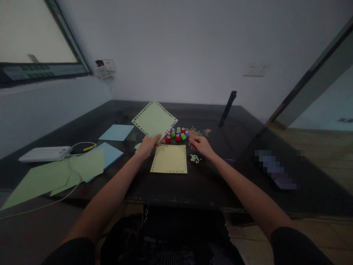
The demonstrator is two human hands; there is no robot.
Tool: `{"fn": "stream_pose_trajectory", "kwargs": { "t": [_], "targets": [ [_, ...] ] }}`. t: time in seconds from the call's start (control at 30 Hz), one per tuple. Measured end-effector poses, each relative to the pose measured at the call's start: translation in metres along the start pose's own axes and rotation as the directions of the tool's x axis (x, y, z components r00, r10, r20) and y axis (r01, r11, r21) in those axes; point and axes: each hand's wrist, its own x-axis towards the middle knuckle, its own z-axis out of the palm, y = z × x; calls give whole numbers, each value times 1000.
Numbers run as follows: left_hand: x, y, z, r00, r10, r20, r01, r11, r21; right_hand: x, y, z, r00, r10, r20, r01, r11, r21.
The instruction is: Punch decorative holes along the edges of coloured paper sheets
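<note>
Forearms out: your left hand (148, 145) pinches a pale green hole-edged paper square (154, 119) aloft, just behind the yellow punched paper sheet (169, 159). Your right hand (200, 144), empty with fingers loose, rests beside small coloured plastic punches (178, 134); I'd say picking one wants precision.

just beyond the left hand (147, 145), which pinches the green punched square (154, 119) by its near corner, a cluster of small paper punches (177, 134) blocks the way forward. the right hand (200, 144) closes off that side. nearer than the grip, a yellow square (169, 159) lies flat and is easy to pass over. leftward, blue sheets (116, 132) and a white power strip (44, 154) crowd the table (242, 173). far right, there's open top up to a black stand (227, 108).
</note>
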Motion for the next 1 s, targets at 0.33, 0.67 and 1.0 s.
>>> {"fn": "stream_pose_trajectory", "kwargs": {
  "t": [0.33,0.67,1.0],
  "targets": [
    [-3,5,4,1000,-26,-7,26,999,-21,41,-6,27,990,-50,-134,-9,913,-407],
    [-7,4,8,998,10,61,-12,1000,22,56,-15,25,987,98,-128,-155,807,-570],
    [-10,6,11,997,-18,79,11,996,84,48,-14,38,990,94,-101,-138,728,-672]
  ]
}}
